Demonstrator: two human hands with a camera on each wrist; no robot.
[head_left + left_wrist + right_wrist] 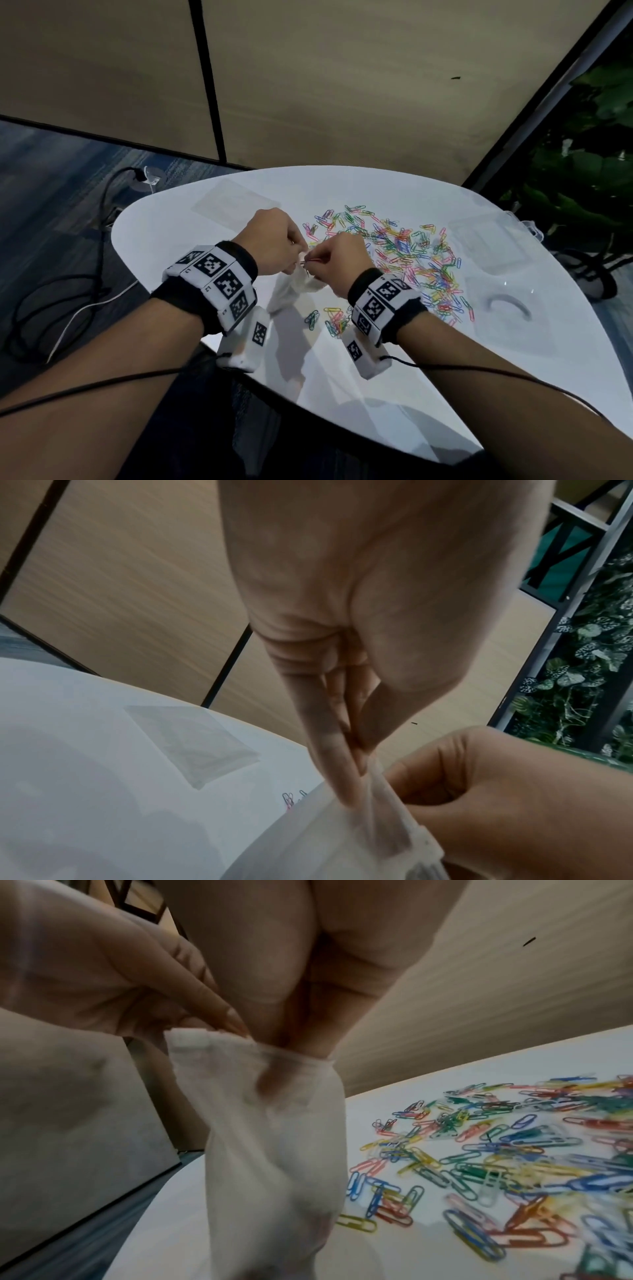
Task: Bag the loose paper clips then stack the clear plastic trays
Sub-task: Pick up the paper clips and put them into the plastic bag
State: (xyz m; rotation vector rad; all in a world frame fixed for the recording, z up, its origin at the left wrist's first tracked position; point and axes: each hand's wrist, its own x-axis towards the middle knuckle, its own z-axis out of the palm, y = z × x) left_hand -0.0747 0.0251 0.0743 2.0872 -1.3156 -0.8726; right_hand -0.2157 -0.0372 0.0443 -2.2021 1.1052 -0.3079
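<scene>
A frosted plastic bag [297, 286] hangs upright just above the white table [359, 383]. My left hand [296, 254] pinches the bag's rim between thumb and fingers [342, 772]. My right hand [315, 265] pinches what looks like a reddish paper clip at the bag's mouth, its fingertips [301, 1037] dipped inside the bag [274, 1137]. A wide scatter of coloured paper clips [404, 253] lies right of the hands, with a small cluster [334, 320] near my right wrist. Two clear plastic trays [489, 243] [507, 308] sit apart at the table's right side.
A flat clear plastic pouch [233, 202] lies at the table's far left. Black and white cables [68, 301] run over the carpet to the left. A leafy plant [582, 171] stands past the right edge. Beige partition panels rise behind the table.
</scene>
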